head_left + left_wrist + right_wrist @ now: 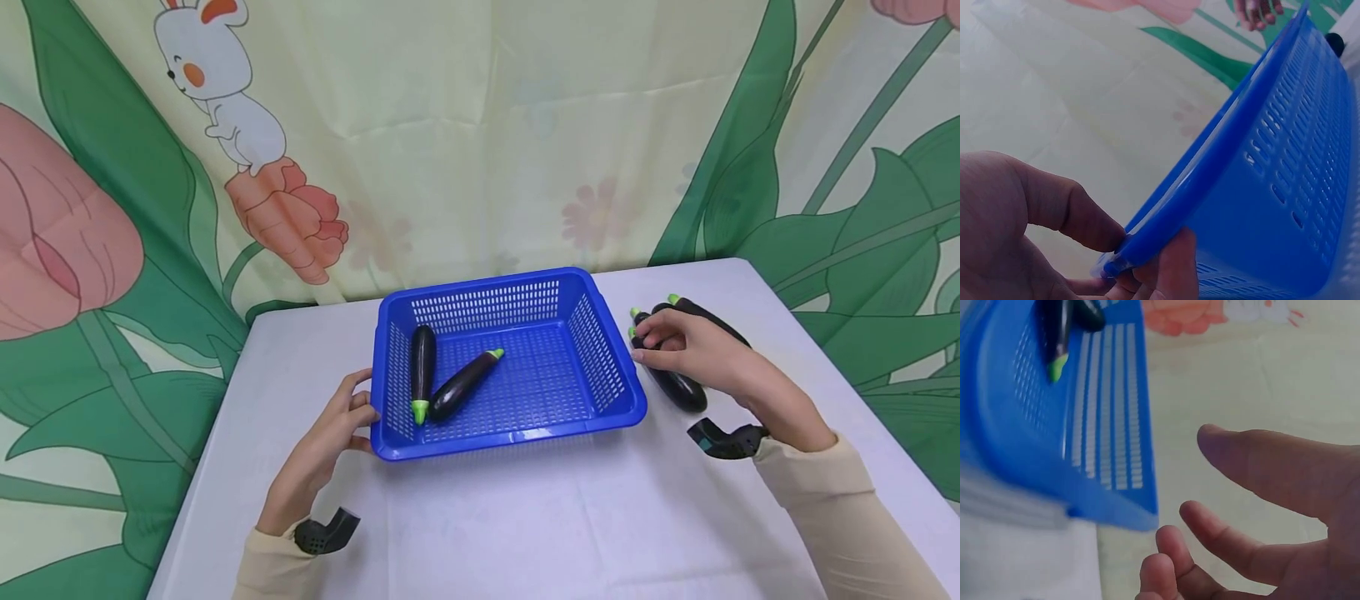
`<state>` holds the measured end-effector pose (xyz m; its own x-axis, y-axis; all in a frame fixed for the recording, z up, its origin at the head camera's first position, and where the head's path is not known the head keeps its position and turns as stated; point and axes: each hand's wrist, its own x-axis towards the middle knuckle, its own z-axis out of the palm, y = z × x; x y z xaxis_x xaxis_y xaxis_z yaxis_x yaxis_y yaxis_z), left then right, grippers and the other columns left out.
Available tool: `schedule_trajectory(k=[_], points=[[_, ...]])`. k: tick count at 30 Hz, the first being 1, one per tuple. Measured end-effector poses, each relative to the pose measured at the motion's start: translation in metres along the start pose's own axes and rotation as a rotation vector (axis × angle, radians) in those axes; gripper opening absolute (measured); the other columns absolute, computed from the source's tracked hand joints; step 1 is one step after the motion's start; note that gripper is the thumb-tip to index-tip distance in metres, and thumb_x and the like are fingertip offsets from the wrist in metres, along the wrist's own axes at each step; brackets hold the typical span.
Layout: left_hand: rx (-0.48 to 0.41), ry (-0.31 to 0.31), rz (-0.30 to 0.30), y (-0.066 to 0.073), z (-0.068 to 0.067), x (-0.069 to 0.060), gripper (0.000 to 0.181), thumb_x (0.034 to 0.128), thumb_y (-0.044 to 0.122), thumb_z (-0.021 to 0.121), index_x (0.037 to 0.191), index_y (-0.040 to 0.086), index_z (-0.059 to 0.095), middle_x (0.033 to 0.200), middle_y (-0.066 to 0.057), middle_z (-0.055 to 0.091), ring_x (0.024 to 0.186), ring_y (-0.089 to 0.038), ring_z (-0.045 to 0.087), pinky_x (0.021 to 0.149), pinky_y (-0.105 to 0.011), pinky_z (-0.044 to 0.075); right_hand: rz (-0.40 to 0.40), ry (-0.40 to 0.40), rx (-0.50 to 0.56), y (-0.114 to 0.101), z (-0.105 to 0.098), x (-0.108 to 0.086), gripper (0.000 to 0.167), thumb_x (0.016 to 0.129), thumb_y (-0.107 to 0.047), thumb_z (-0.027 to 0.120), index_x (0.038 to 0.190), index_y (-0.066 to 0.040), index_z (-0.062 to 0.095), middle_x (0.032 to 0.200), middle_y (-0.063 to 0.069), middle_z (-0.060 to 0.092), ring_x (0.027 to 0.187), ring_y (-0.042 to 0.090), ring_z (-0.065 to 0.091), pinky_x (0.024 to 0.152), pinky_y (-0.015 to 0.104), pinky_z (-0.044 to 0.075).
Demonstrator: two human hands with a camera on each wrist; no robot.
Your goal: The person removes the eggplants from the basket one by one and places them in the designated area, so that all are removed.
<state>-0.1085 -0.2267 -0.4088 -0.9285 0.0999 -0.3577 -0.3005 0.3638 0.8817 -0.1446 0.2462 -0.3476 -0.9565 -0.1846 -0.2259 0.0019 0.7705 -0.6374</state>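
Note:
A blue plastic basket [517, 432] with slotted walls stands on the table, two dark eggplants inside. One eggplant [423, 367] lies along its left wall with the green stem end toward me; another eggplant [463, 387] slants beside it. My left hand [324, 446] pinches the basket's left rim, thumb above and fingers under it, as the left wrist view shows. Past the right wall, my right hand [693, 346] hovers over several eggplants [681, 390] on the cloth, partly hiding them. In the right wrist view its loosely bent fingers [1241, 553] and thumb stand apart with nothing between them.
A white cloth covers the table [495, 517]. Right behind the table hangs a printed curtain [465, 150] with a rabbit and flowers. Each wrist carries a small black camera [726, 439]. The basket's right wall stands between the right hand and the eggplants inside.

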Motion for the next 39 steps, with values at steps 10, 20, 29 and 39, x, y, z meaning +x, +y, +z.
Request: schedule_trajectory(k=[10,20,29,39], points=[[0.002,-0.003,-0.002,0.001,0.000,0.000,0.076,0.0979,0.010,0.049,0.165,0.007,0.013,0.149,-0.029,0.052,0.109,-0.028,0.068,0.072,-0.033,0.059,-0.064,-0.171,0.279,-0.029,0.003,0.017,0.056,0.101,-0.040,0.066,0.146,-0.008,0.053,0.146,0.016,0.057,0.124,0.033,0.059,0.096,0.038,0.052],[-0.014,-0.007,-0.002,-0.002,0.000,0.000,0.077,0.0970,0.009,0.049,0.165,0.007,0.013,0.151,-0.030,0.051,0.114,-0.033,0.068,0.072,-0.033,0.059,-0.063,-0.296,0.602,-0.046,0.015,0.047,0.051,0.103,-0.025,0.066,0.148,-0.007,0.049,0.141,0.003,0.057,0.120,0.017,0.060,0.103,0.035,0.053],[-0.013,-0.005,0.003,0.001,0.000,0.002,0.077,0.0973,0.010,0.049,0.165,0.007,0.013,0.152,-0.030,0.050,0.115,-0.035,0.067,0.073,-0.033,0.059,-0.132,-0.491,0.661,-0.053,0.026,0.088,0.057,0.104,-0.020,0.063,0.155,-0.004,0.043,0.158,0.016,0.050,0.138,0.028,0.056,0.113,0.042,0.048],[-0.016,0.000,-0.001,-0.002,0.000,0.003,0.078,0.0966,0.010,0.050,0.165,0.008,0.012,0.151,-0.028,0.052,0.113,-0.031,0.069,0.072,-0.032,0.059,-0.261,-0.663,0.604,-0.066,0.042,0.129,0.053,0.103,-0.012,0.063,0.154,-0.006,0.047,0.158,0.015,0.050,0.144,0.035,0.052,0.118,0.048,0.046]])
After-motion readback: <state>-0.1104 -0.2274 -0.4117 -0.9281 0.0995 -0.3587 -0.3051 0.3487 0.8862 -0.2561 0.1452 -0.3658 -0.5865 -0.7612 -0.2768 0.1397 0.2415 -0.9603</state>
